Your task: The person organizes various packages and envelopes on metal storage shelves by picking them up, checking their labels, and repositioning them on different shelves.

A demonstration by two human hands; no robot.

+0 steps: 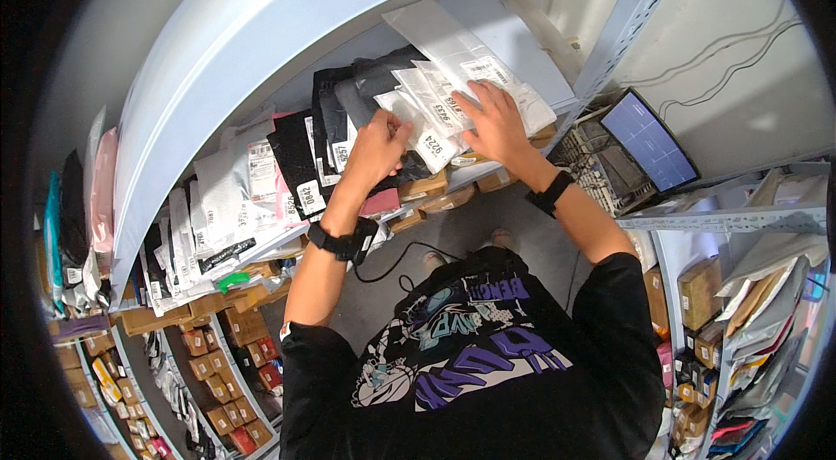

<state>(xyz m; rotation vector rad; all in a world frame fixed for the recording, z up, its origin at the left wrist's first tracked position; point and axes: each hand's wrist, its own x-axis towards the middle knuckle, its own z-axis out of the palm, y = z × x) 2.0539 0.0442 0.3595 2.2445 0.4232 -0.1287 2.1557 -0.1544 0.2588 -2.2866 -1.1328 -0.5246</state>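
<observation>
— Head view: where are the mailer bags?
— Centre-top of frame, white poly mailers (435, 111) fanned on the grey shelf (522, 42). Left hand (376, 146) pinches one bag's lower edge; right hand (495, 118) lies spread flat on the stack.
— How would they handle?
— Probably light, floppy, slick; best pinched at an edge.

A pale grey-blue metal shelving unit (261, 33) curves across the upper left, its perforated upright (629, 17) rising toward the top right corner beside a plain cream wall (740, 33) crossed by thin cables. Below lies a grey concrete floor (488, 225), with a second grey metal rack (723, 218) along the right edge. Small brown cardboard boxes (218, 355) fill the low shelves at the bottom left.
</observation>
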